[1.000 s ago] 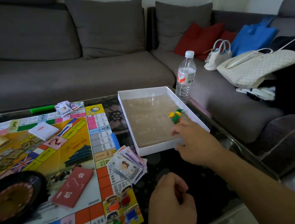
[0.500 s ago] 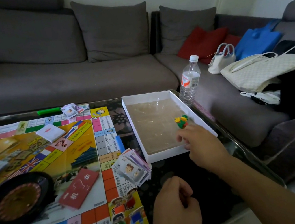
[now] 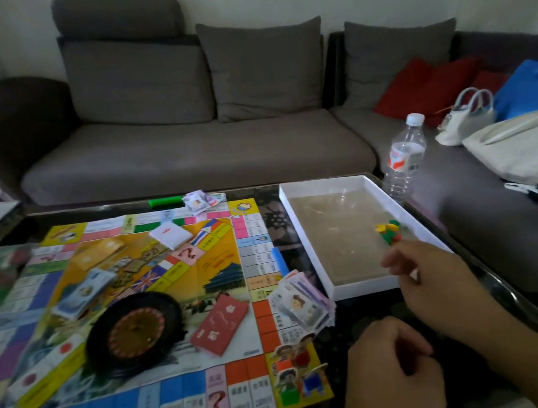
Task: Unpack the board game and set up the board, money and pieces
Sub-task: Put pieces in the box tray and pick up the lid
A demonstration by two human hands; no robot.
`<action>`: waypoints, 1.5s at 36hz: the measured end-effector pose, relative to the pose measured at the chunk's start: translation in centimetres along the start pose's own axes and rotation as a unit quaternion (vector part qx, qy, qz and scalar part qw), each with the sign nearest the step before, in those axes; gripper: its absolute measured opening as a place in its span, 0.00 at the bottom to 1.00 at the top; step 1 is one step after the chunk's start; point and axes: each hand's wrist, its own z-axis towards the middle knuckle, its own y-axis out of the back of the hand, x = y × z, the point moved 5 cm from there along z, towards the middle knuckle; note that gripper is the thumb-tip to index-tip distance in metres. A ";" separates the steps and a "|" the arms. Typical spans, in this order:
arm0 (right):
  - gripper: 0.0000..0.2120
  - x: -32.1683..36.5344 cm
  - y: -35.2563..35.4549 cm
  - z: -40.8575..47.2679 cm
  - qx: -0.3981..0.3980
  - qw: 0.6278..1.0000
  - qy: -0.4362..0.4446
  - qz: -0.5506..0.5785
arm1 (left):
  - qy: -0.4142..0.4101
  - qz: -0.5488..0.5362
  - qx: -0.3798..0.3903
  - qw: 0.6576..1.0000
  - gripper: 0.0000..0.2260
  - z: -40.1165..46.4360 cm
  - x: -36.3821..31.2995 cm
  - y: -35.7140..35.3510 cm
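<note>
The small coloured pieces [image 3: 389,231] lie in the white box [image 3: 302,227] at centre right, just beyond the right hand [image 3: 433,279], whose fingertips cannot be made out. The left hand [image 3: 390,373] is curled, apparently empty. A fumbled pinch risks scattering pieces across the worktop [image 3: 362,315].

- Grey sofa [image 3: 198,151] behind the table
- Red cushions [image 3: 424,88]
- Water bottle [image 3: 404,157] standing upright
- White handbag [image 3: 466,120]
- Blue bag [image 3: 534,87]
</note>
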 end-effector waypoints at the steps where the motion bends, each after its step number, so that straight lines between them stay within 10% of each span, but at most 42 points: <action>1: 0.20 0.5 0.3 -0.1 -0.003 1.000 -0.012 0.020 | -0.018 -0.002 -0.002 1.000 0.07 -0.5 -0.9 0.5; 15: 0.18 16.8 -1.3 -1.4 0.064 0.980 0.009 0.188 | -0.166 0.039 -0.101 0.980 0.05 -4.2 -4.2 19.5; 31: 0.18 30.5 -11.4 -2.4 0.170 0.965 0.059 0.191 | 0.063 0.347 -0.341 0.872 0.08 -2.8 9.2 47.9; 43: 0.25 28.6 -11.7 -1.5 0.161 0.964 0.015 0.213 | 0.160 0.579 -0.292 0.744 0.14 1.3 15.4 54.4; 54: 0.24 28.6 -10.8 -1.6 0.168 0.961 0.019 0.219 | 0.137 0.388 -0.419 0.809 0.10 1.0 11.5 54.9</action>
